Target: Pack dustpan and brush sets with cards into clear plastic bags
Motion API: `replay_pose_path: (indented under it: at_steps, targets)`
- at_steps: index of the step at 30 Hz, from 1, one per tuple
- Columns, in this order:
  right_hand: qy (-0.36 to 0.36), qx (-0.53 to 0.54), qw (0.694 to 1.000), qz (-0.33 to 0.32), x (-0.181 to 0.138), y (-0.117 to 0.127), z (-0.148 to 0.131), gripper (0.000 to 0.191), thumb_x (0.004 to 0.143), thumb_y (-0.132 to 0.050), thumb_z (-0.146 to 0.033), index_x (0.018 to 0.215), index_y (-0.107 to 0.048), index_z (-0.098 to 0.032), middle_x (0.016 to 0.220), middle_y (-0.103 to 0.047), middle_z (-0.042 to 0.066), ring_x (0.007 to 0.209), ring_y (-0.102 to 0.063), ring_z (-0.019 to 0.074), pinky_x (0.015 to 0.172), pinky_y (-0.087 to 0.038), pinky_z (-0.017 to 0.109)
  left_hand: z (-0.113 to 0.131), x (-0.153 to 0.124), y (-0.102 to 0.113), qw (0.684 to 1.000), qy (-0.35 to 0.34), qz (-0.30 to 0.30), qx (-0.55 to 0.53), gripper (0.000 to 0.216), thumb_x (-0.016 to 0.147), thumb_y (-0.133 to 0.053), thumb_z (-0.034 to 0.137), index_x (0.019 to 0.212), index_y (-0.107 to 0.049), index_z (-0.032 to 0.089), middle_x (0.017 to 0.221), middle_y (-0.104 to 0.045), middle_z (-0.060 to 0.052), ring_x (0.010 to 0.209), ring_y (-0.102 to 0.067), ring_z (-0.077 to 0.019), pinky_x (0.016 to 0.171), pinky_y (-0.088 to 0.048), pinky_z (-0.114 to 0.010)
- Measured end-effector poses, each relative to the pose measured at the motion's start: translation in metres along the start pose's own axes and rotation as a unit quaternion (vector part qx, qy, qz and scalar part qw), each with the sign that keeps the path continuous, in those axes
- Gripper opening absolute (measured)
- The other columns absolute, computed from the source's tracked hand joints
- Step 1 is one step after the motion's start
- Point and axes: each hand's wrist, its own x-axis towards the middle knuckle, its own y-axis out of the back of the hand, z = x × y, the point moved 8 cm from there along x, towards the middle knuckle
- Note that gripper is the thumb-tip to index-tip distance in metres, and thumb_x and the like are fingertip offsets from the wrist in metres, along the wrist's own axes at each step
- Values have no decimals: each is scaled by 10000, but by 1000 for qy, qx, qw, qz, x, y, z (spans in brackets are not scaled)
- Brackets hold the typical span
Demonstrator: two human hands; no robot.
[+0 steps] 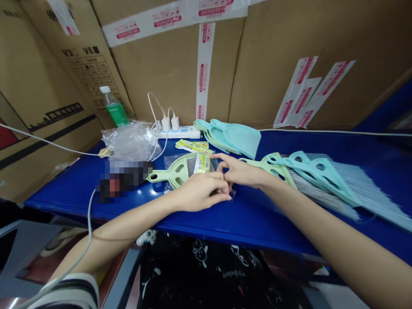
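A light green dustpan and brush set lies on the blue table, its handle pointing left. A clear plastic bag is around it, and a yellow-green label card shows near the bristles. My left hand rests over the lower right part of the bag, fingers curled in a pinch at its edge. My right hand meets it there. Its index finger stretches over the bag near the label, while the other fingers bend in at the bag's edge. The fingertips partly hide what they grip.
Green and blue brushes lie in a pile on the right. Dustpans are stacked at the back, near label cards and a power strip. Crumpled plastic bags and a bottle stand left. Cardboard walls the back.
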Motion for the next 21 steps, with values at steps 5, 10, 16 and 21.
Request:
replay_pose_path:
  at_steps: [5, 10, 16, 21]
  targets:
    - [3, -28, 999, -32, -1, 5, 4, 884, 652, -514, 16, 1468, -246, -191, 632, -543, -115, 396, -559, 87, 425, -514, 198, 0, -1, 2, 999, -24, 8, -21, 75, 899, -612, 197, 948, -668, 189, 927, -613, -22, 870, -603, -145, 807, -475, -267]
    - [0, -65, 996, -68, -4, 8, 6, 847, 684, -551, 7, 1455, -236, -145, 608, -563, -103, 404, -581, 102, 393, -477, 183, -7, -6, 22, 992, -26, 65, 105, 137, 918, -561, 204, 1012, -660, 187, 942, -599, -36, 835, -589, -155, 730, -469, -264]
    - [-23, -144, 988, -61, -8, 14, 8, 414, 742, -551, 3, 1097, -441, -178, 561, -545, -109, 394, -577, 97, 409, -477, 189, -44, -21, 64, 923, 131, 111, 344, 246, 903, -434, 151, 957, -674, 161, 933, -644, -78, 804, -612, -189, 607, -442, -262]
    - [-35, -251, 960, -115, -16, 13, 10, 196, 741, -496, -1, 761, -496, -196, 496, -565, -72, 400, -577, 102, 421, -438, 190, -69, -35, 79, 871, 241, 32, 427, 267, 840, -425, 121, 775, -680, 163, 777, -670, -85, 739, -633, -203, 550, -418, -248]
